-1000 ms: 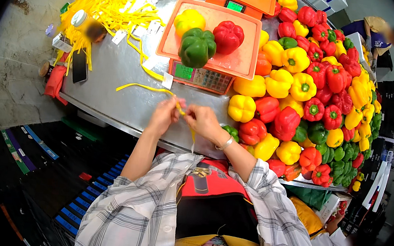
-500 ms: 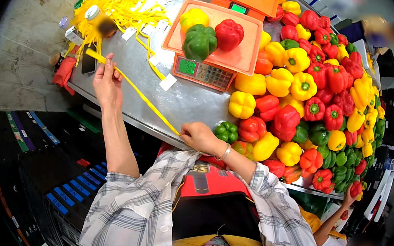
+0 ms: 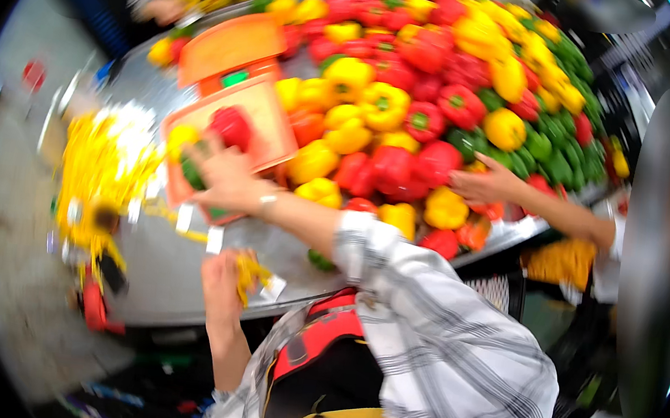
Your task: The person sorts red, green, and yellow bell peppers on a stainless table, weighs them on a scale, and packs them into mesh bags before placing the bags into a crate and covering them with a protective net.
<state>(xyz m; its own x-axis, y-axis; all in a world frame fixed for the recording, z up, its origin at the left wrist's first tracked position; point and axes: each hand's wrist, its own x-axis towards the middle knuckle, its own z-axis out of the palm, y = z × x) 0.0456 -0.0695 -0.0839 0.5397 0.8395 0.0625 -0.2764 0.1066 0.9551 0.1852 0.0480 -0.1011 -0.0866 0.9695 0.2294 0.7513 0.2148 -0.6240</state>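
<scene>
My right hand reaches over the orange weighing scale, its fingers spread across a green bell pepper on the pan. Blur hides how firmly they touch it. A yellow bell pepper and a red bell pepper lie on the same pan. Lower down, over the near part of the metal table, my left hand is closed on a bunched yellow net bag. A white tag hangs at its side.
A large heap of bell peppers covers the table's right side. Tagged yellow net bags pile up at the left. A second orange scale stands behind. Another person's hand reaches into the heap; a co-worker's hand is at the far left.
The view has swung right. The yellow net bag, stretched between both hands before, is now bunched in my left hand. My right hand has left it and moved to the scale pan.
</scene>
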